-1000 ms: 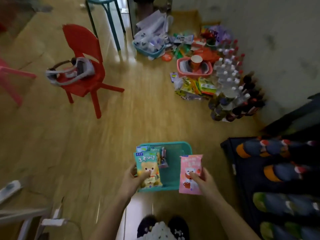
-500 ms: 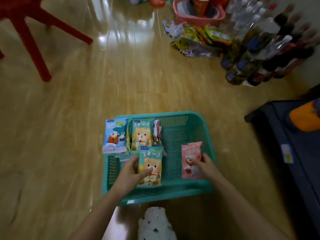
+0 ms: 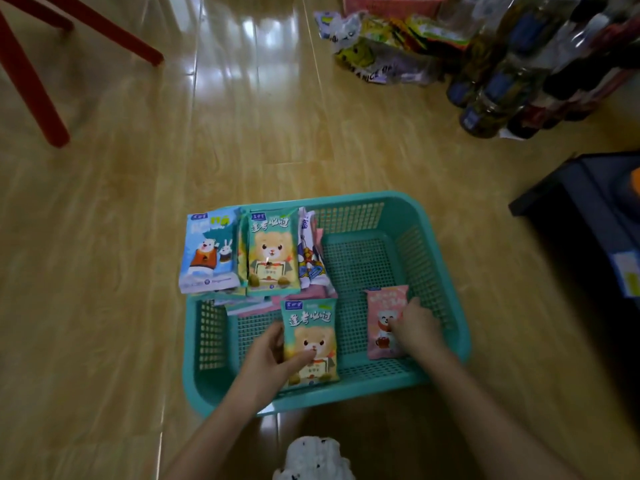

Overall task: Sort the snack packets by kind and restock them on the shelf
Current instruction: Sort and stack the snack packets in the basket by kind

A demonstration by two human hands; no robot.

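A teal mesh basket (image 3: 440, 271) sits on the wooden floor below me. My left hand (image 3: 270, 358) grips a green bear packet (image 3: 310, 327) over the basket's near side, thumb across its front. My right hand (image 3: 415, 327) holds a pink packet (image 3: 379, 317) inside the basket at the right. Along the basket's far left side stand a blue bear-and-rabbit packet (image 3: 209, 251), another green bear packet (image 3: 272, 252) and a white patterned packet (image 3: 310, 258), with more packets lying under them.
Red chair legs (image 3: 31, 88) stand at the upper left. A heap of snack bags (image 3: 381, 46) and several bottles (image 3: 512, 74) crowd the upper right, with a pink basket (image 3: 391, 5) behind. A dark shelf unit (image 3: 588, 230) is at the right edge.
The view has swung down and closer to the basket. Both hands have lowered their packets from above the basket to inside it, keeping hold of them.
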